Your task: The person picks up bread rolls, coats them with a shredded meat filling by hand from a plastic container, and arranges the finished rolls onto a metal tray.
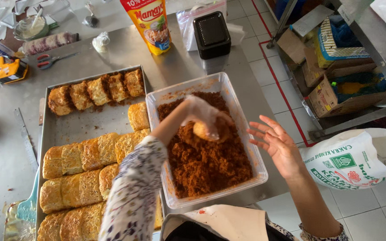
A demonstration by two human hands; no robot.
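Left hand (204, 117), gloved, grips bread roll (210, 130), pressing it into brown floss in clear tub (251, 147) for coating. My right hand (279, 145) open, empty, beside tub. Baking tray (88, 122) alongside, within reach on desk (182, 62).

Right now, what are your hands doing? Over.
Left hand, clear-gloved, grips golden bread piece over brown floss in clear plastic tub. Right hand bare, open, empty beside tub. Nothing in the way.

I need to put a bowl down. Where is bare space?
Bare steel table lies between the yellow sauce pouch, black lidded box and clear plastic tub of brown floss. The metal baking tray has one bare middle strip; otherwise rolls crowd it.
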